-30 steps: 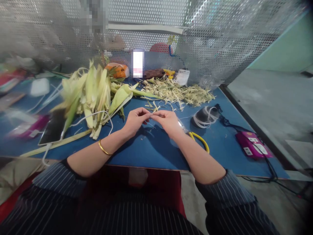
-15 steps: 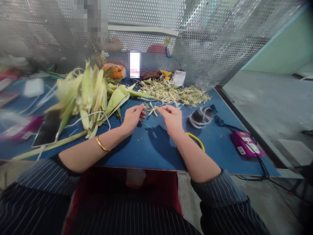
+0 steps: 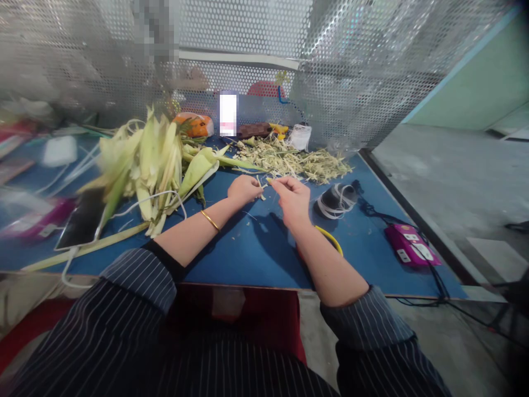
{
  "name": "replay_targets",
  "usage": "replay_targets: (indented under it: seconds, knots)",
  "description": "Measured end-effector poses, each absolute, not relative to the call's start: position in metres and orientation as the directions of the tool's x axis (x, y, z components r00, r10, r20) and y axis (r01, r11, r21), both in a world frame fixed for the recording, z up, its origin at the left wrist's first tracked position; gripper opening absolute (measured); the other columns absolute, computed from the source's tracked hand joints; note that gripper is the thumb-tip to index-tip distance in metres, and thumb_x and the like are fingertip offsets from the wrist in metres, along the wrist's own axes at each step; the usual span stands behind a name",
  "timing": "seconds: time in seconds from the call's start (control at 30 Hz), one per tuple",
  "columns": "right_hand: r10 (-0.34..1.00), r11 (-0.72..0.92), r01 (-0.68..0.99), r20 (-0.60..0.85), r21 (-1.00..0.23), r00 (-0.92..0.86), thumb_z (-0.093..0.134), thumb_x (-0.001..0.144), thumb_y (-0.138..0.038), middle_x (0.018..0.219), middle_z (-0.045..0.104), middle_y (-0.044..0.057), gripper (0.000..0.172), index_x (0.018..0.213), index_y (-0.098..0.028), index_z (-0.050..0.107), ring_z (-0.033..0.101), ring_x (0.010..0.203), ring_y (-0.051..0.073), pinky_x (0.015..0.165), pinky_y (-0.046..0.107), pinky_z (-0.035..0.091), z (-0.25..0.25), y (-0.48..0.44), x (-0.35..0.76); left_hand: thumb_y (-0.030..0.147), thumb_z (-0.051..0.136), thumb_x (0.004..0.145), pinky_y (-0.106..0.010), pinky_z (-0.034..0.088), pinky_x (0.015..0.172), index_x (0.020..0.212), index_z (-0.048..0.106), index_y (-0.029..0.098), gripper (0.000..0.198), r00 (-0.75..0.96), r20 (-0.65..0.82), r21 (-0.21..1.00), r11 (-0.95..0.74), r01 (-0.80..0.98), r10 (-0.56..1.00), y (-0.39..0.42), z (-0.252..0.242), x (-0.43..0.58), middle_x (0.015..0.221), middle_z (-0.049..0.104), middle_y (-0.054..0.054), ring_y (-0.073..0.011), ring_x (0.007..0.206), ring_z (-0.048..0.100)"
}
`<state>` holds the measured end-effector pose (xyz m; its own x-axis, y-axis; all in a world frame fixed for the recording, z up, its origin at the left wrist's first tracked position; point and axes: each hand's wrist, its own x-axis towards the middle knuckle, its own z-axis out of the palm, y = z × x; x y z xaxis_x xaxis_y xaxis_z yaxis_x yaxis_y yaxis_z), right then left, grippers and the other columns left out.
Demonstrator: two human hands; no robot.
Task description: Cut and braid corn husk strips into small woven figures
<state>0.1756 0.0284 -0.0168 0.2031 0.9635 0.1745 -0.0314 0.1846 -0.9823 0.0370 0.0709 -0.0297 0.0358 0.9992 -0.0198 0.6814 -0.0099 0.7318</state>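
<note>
Pale strips of corn husk, joined in a small star-like piece, are held between my two hands above the blue table. My left hand, with a gold bangle on its wrist, is closed with its fingertips on the left side of the piece. From the other side, my right hand pinches a yellowish tip of it between thumb and fingers. Much of the piece is hidden by the fingers. Just beyond my hands lies a heap of shredded husk bits. Whole corn husks are piled to the left.
A dark spool wound with white string stands right of my right hand. A yellow ring-like edge shows beside my right forearm. A purple box with cables lies at right, a phone at left. A perforated screen rises behind.
My left hand has moved right and closed on the star-like husk piece, which it was beside before. My right hand keeps its pinch in nearly the same spot.
</note>
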Motion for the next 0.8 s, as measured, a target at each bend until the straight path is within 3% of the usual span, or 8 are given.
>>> replay_targets:
  seconds: [0.07, 0.13, 0.27, 0.47, 0.6, 0.67, 0.8]
  knots:
    - [0.963, 0.192, -0.027, 0.183, -0.981, 0.198, 0.074, 0.065, -0.036, 0.054, 0.048, -0.006, 0.019, 0.067, -0.018, 0.068, 0.031, 0.049, 0.007, 0.046, 0.025, 0.025, -0.016, 0.029, 0.176, 0.03, 0.066, 0.073, -0.025, 0.044, 0.058, 0.069, 0.071, 0.015, 0.016, 0.007, -0.036, 0.886, 0.028, 0.463, 0.999, 0.065, -0.03, 0.037, 0.062, 0.068, -0.002, -0.012, 0.053, 0.058]
    - [0.96, 0.205, -0.031, 0.195, -0.978, 0.201, 0.074, 0.065, -0.036, 0.055, 0.049, -0.005, 0.019, 0.066, -0.018, 0.067, 0.033, 0.05, 0.007, 0.046, 0.025, 0.026, -0.014, 0.029, 0.177, 0.023, 0.069, 0.073, -0.025, 0.051, 0.069, 0.076, 0.07, 0.014, 0.01, 0.043, -0.089, 0.988, 0.083, 0.132, 0.995, 0.051, -0.023, 0.033, 0.068, 0.071, -0.003, -0.0116, 0.061, 0.064]
    - [0.949, 0.219, -0.073, 0.195, -0.973, 0.247, 0.074, 0.064, -0.037, 0.053, 0.046, -0.007, 0.02, 0.066, -0.019, 0.066, 0.031, 0.046, 0.006, 0.043, 0.024, 0.023, -0.008, 0.028, 0.178, 0.019, 0.073, 0.071, -0.032, 0.055, 0.082, 0.087, 0.069, 0.012, 0.017, 0.144, -0.186, 0.965, 0.208, -0.157, 0.972, 0.008, -0.001, 0.016, 0.074, 0.075, -0.007, -0.0155, 0.07, 0.072]
    - [0.963, 0.226, -0.118, 0.203, -0.967, 0.178, 0.078, 0.064, -0.033, 0.047, 0.04, -0.009, 0.019, 0.069, -0.018, 0.069, 0.026, 0.04, 0.004, 0.039, 0.024, 0.017, -0.005, 0.02, 0.176, 0.015, 0.075, 0.069, -0.038, 0.058, 0.083, 0.093, 0.067, 0.013, 0.025, 0.169, -0.18, 0.905, 0.231, -0.357, 0.969, -0.025, -0.002, -0.017, 0.079, 0.077, -0.009, -0.0206, 0.074, 0.074]
    - [0.962, 0.238, -0.074, 0.224, -0.968, 0.158, 0.08, 0.065, -0.032, 0.046, 0.039, -0.009, 0.018, 0.071, -0.017, 0.071, 0.026, 0.039, 0.004, 0.039, 0.023, 0.019, 0.004, 0.009, 0.172, 0.03, 0.073, 0.076, -0.04, 0.056, 0.087, 0.1, 0.068, 0.013, 0.03, 0.246, -0.171, 0.877, 0.261, -0.403, 0.954, -0.023, -0.011, -0.025, 0.087, 0.078, -0.013, -0.0232, 0.08, 0.075]
    - [0.958, 0.246, -0.025, 0.239, -0.969, 0.156, 0.08, 0.066, -0.033, 0.048, 0.043, -0.008, 0.019, 0.072, -0.018, 0.071, 0.027, 0.04, 0.004, 0.039, 0.022, 0.019, 0.015, 0.001, 0.168, 0.036, 0.072, 0.078, -0.039, 0.056, 0.085, 0.1, 0.069, 0.014, 0.031, 0.206, -0.172, 0.894, 0.241, -0.378, 0.963, -0.023, -0.01, -0.024, 0.085, 0.078, -0.012, -0.0216, 0.075, 0.075]
    - [0.956, 0.285, 0.146, 0.292, -0.947, 0.03, 0.079, 0.07, -0.034, 0.05, 0.044, -0.007, 0.017, 0.074, -0.018, 0.072, 0.03, 0.044, 0.005, 0.042, 0.022, 0.02, 0.039, -0.009, 0.158, 0.029, 0.071, 0.081, -0.035, 0.056, 0.083, 0.094, 0.071, 0.013, 0.021, 0.095, -0.19, 0.912, 0.211, -0.353, 0.977, -0.029, 0.001, -0.019, 0.078, 0.076, -0.009, -0.0164, 0.068, 0.072]
